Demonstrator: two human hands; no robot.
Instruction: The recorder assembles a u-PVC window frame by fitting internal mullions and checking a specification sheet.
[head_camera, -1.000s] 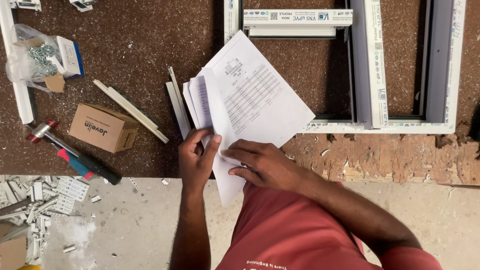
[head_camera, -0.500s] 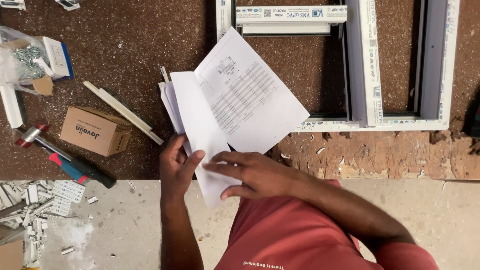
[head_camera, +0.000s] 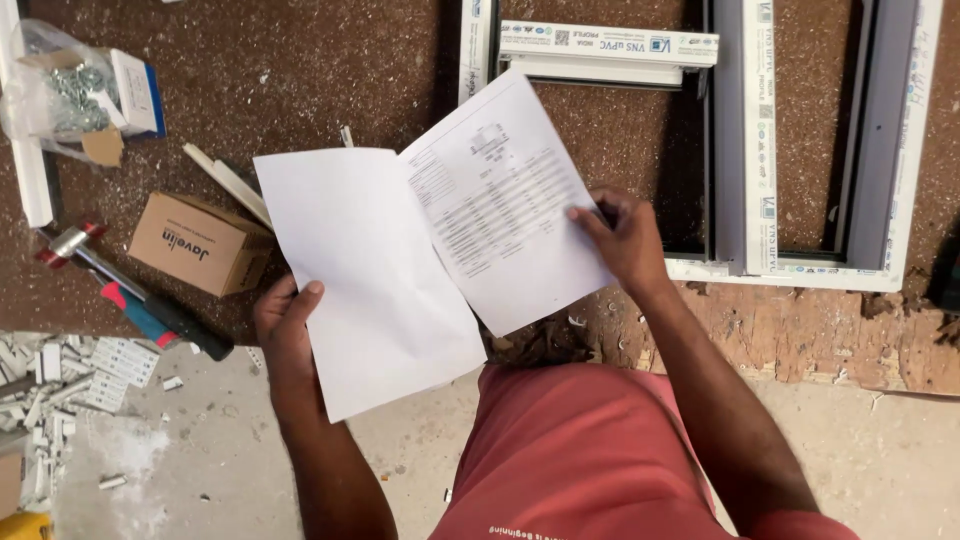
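I hold two sheets of paper spread apart over a brown workbench (head_camera: 330, 70). My left hand (head_camera: 287, 330) grips the lower left edge of a blank white sheet (head_camera: 365, 275). My right hand (head_camera: 622, 235) pinches the right edge of a printed sheet (head_camera: 500, 205) with a table of small text. The two sheets overlap along the middle. My red shirt (head_camera: 590, 460) fills the bottom of the view.
A white window frame (head_camera: 760, 150) of plastic profile lies at the upper right. On the left are a small cardboard box (head_camera: 195, 242), a hammer with a red and blue grip (head_camera: 125, 300), a bag of screws (head_camera: 65, 95) and white strips (head_camera: 230, 185). White offcuts (head_camera: 60, 380) litter the floor.
The sheets were held folded together in front of me. My right hand has swung out to the right with the printed sheet, and the blank sheet has opened out in my left hand.
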